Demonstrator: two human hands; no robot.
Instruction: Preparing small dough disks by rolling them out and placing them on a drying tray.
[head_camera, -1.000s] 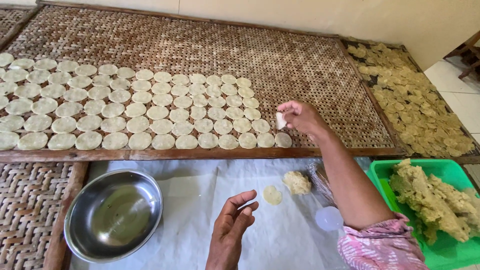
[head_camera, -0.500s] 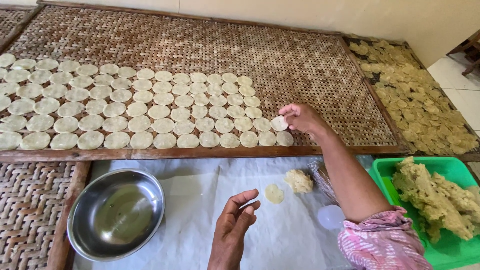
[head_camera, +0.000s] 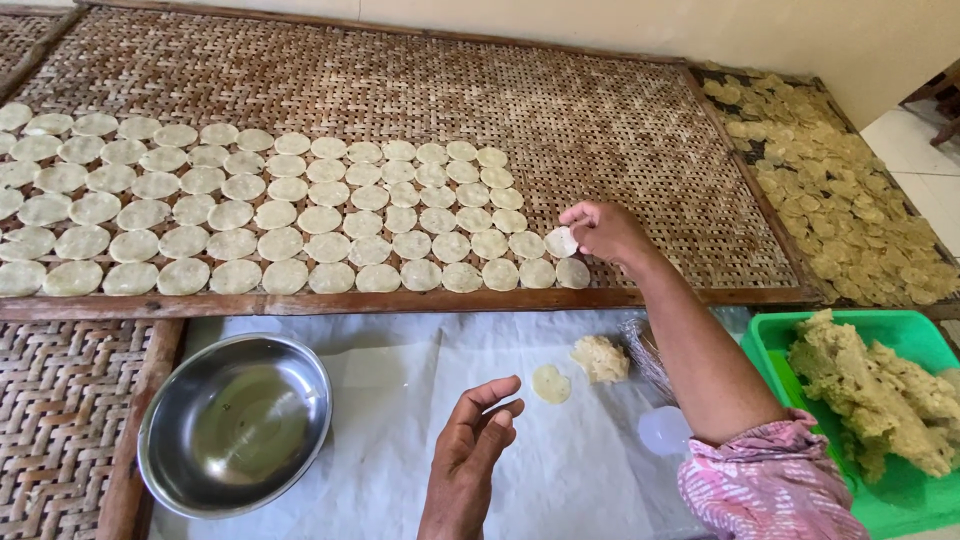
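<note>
Head view. The right hand (head_camera: 607, 230) reaches over the woven bamboo tray (head_camera: 620, 130), its fingers pinched together on one thin, pale, round dough disc (head_camera: 561, 242). The disc is held at the right end of the second row from the front, just above the last disc of the front row. Rows of flat discs (head_camera: 250, 215) of the same kind cover the left and middle of the tray, lying edge to edge on the coarse basket weave.

The left hand (head_camera: 478, 440) rests on the smooth white sheet (head_camera: 400, 400) below the tray's wooden frame, fingers loosely curled and apart, holding nothing. Just right of its fingertips lies another flattened disc (head_camera: 551, 384), and beside that a rough, crumbly lump of dough (head_camera: 600, 358).

A shiny round steel bowl (head_camera: 235, 424) sits on the sheet to the left. A green plastic tub (head_camera: 770, 345) at the right holds a large, ragged mass of dough (head_camera: 880, 395). A second tray (head_camera: 850, 200) at far right carries yellowish, irregular chips.
</note>
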